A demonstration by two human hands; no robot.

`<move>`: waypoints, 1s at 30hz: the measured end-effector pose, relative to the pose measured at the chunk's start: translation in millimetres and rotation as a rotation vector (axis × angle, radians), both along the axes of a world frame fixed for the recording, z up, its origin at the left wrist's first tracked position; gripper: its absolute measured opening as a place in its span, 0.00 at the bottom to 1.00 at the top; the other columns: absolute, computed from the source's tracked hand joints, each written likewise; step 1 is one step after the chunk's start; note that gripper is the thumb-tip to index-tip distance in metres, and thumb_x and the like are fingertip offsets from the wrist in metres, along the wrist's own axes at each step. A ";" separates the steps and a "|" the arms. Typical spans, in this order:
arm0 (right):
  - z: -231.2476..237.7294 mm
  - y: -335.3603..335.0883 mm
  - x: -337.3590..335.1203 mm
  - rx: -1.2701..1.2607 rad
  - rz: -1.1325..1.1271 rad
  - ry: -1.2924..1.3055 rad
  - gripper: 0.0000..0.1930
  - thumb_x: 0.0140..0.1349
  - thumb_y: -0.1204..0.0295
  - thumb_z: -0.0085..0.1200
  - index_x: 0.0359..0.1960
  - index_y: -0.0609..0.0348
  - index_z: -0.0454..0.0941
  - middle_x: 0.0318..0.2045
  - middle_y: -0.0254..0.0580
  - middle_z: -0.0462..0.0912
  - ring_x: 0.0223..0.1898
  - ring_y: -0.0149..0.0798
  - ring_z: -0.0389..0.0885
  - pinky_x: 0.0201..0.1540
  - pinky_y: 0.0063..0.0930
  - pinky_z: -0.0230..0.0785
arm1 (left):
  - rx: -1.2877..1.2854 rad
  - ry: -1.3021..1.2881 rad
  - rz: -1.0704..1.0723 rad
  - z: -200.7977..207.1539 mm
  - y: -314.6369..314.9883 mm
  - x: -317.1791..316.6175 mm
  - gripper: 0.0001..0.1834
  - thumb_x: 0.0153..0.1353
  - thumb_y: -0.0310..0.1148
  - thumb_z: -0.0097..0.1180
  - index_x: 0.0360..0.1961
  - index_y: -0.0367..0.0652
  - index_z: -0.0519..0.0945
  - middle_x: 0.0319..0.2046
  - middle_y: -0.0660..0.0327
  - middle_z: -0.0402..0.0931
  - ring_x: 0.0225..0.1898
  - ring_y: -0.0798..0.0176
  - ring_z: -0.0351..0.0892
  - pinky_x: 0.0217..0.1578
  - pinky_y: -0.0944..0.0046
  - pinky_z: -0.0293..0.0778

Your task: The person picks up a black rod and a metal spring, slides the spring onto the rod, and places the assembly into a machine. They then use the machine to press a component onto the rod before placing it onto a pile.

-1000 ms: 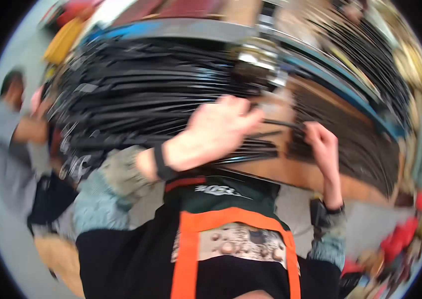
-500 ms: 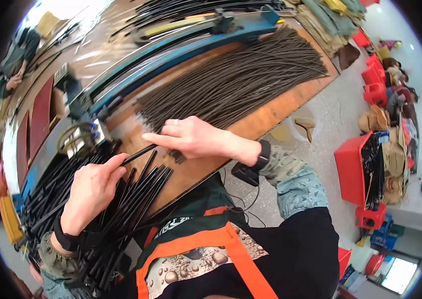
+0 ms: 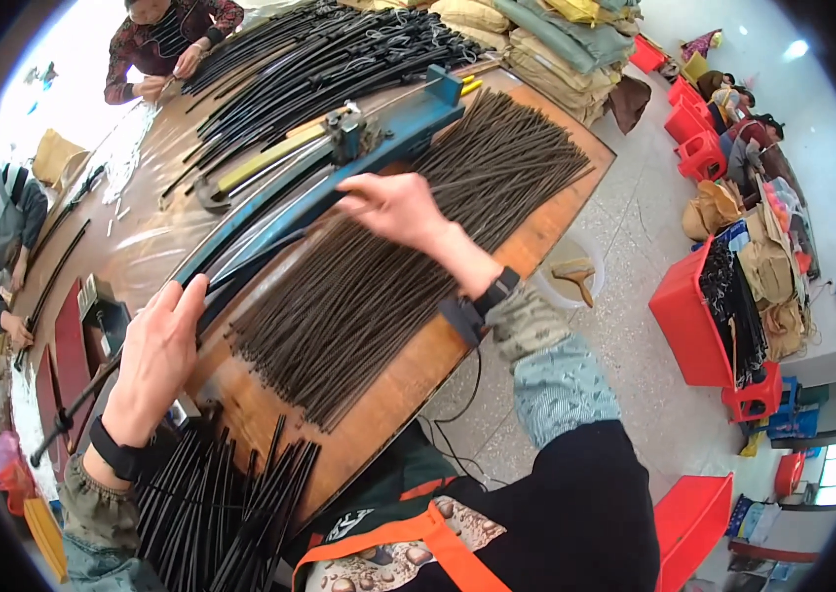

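Note:
My left hand (image 3: 156,360) is closed around a long black rod (image 3: 90,391), which runs from a knobbed lower-left end up past the fingers. Its upper part is blurred over the blue metal rail (image 3: 275,219). My right hand (image 3: 393,209) is raised over the bundle of thin brown rods (image 3: 408,261), fingers pinched. A thin brown rod (image 3: 457,182) appears to run rightward from it, blurred; whether it meets the black rod I cannot tell. Below my left hand lie several short black tubes (image 3: 230,508) at the table edge.
A clamp-like metal block (image 3: 347,136) sits on the rail. Beyond lie black rods (image 3: 309,74) and a hammer (image 3: 213,195). Two co-workers handle things across the wooden table (image 3: 527,242). A red bin (image 3: 684,321) and a white bucket (image 3: 586,259) stand on the floor at right.
Both hands have moved away from me, the right one up and over the brown rods. The left hand now holds a long knobbed rod. My view has shifted, bringing co-workers further into sight.

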State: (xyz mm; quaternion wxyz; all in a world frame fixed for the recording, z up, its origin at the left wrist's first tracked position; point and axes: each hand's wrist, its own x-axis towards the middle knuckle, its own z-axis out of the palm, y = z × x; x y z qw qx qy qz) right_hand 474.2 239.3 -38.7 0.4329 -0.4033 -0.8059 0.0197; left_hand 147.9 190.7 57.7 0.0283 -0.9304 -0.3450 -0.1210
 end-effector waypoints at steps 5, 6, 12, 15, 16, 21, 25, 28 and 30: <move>3.1 2.2 29.0 0.127 -0.112 -0.067 0.23 0.53 0.60 0.70 0.51 0.48 0.82 0.30 0.44 0.85 0.29 0.42 0.85 0.31 0.33 0.77 | -0.077 -0.006 0.016 -2.5 9.2 2.2 0.18 0.62 0.23 0.53 0.54 0.44 0.74 0.30 0.51 0.72 0.32 0.44 0.77 0.32 0.50 0.74; 0.3 6.5 35.0 0.150 -0.223 -0.098 0.23 0.53 0.60 0.70 0.51 0.48 0.82 0.31 0.44 0.85 0.30 0.44 0.85 0.31 0.34 0.77 | -0.073 -0.020 0.029 -1.8 9.7 1.7 0.18 0.62 0.23 0.53 0.54 0.44 0.74 0.30 0.51 0.72 0.32 0.44 0.77 0.32 0.50 0.74; 7.8 -40.0 -20.0 -0.045 -0.012 0.116 0.21 0.55 0.62 0.68 0.50 0.52 0.82 0.30 0.40 0.84 0.34 0.45 0.83 0.36 0.33 0.76 | -0.090 -0.013 0.060 2.9 4.4 -12.9 0.18 0.62 0.24 0.55 0.54 0.46 0.76 0.29 0.52 0.71 0.31 0.46 0.76 0.31 0.51 0.73; 8.3 -52.9 -22.9 -0.230 0.197 0.310 0.19 0.56 0.65 0.67 0.50 0.55 0.82 0.29 0.38 0.83 0.35 0.44 0.82 0.38 0.31 0.75 | -0.044 0.022 0.190 11.2 -9.4 -36.6 0.19 0.61 0.25 0.56 0.54 0.47 0.78 0.28 0.53 0.70 0.30 0.47 0.76 0.31 0.52 0.73; 6.7 -54.9 -26.3 -0.162 0.186 0.251 0.19 0.57 0.66 0.66 0.50 0.55 0.82 0.29 0.37 0.83 0.35 0.42 0.81 0.38 0.31 0.74 | -0.001 0.023 0.132 11.0 -11.7 -35.9 0.19 0.60 0.24 0.56 0.53 0.47 0.78 0.28 0.54 0.70 0.30 0.49 0.76 0.31 0.52 0.73; 19.4 -58.8 -65.9 -0.009 0.228 0.233 0.17 0.59 0.68 0.64 0.50 0.55 0.84 0.28 0.37 0.82 0.33 0.36 0.79 0.35 0.31 0.71 | 0.091 0.014 0.086 22.2 -34.9 -47.7 0.20 0.58 0.23 0.57 0.53 0.49 0.79 0.27 0.56 0.69 0.30 0.52 0.75 0.30 0.54 0.72; 15.8 -65.9 -80.1 -0.049 0.135 0.180 0.16 0.61 0.68 0.63 0.50 0.55 0.84 0.27 0.37 0.82 0.27 0.36 0.76 0.30 0.31 0.70 | 0.129 0.036 0.168 28.5 -46.2 -85.4 0.20 0.58 0.23 0.57 0.53 0.49 0.79 0.26 0.56 0.68 0.30 0.53 0.75 0.29 0.55 0.72; 19.5 -78.4 -107.4 -0.017 0.131 0.179 0.14 0.62 0.68 0.62 0.49 0.55 0.84 0.26 0.38 0.81 0.24 0.36 0.75 0.27 0.30 0.69 | 0.139 0.051 0.198 20.5 -62.9 -95.9 0.20 0.59 0.23 0.56 0.53 0.49 0.79 0.26 0.56 0.68 0.30 0.52 0.75 0.29 0.55 0.72; 23.1 -81.4 -136.9 0.097 0.227 0.287 0.13 0.64 0.68 0.62 0.48 0.56 0.85 0.26 0.39 0.81 0.22 0.35 0.74 0.25 0.28 0.67 | 0.134 0.058 0.190 13.6 -70.0 -100.2 0.19 0.60 0.23 0.56 0.53 0.48 0.79 0.26 0.55 0.69 0.30 0.51 0.75 0.30 0.54 0.72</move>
